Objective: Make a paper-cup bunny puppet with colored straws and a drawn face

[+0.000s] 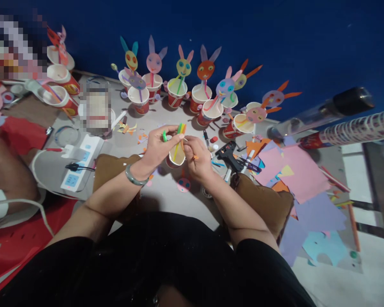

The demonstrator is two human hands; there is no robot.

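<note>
My left hand point(161, 148), with a bracelet at the wrist, is closed around several colourful drinking straws point(181, 128), green, yellow and orange. A bent green end pokes out on its left side. Below the fingers stands a paper cup point(177, 158), its mouth partly covered by my hands. Beside the straws, the fingertips of my right hand point(197, 157) are pinched together; a thin pale strip shows there, too small to name. An orange scrap shows near the right fingers. On the table just below lies a round pink paper face point(183, 184) with blue eyes.
Paper cups with rabbit faces on straws point(181, 91) line the blue wall. At right lie a black glue gun point(227, 154), coloured paper sheets point(304, 170) and a long stack of cups point(355, 130). A white power strip point(83, 162) and another person's arm point(11, 170) are at left.
</note>
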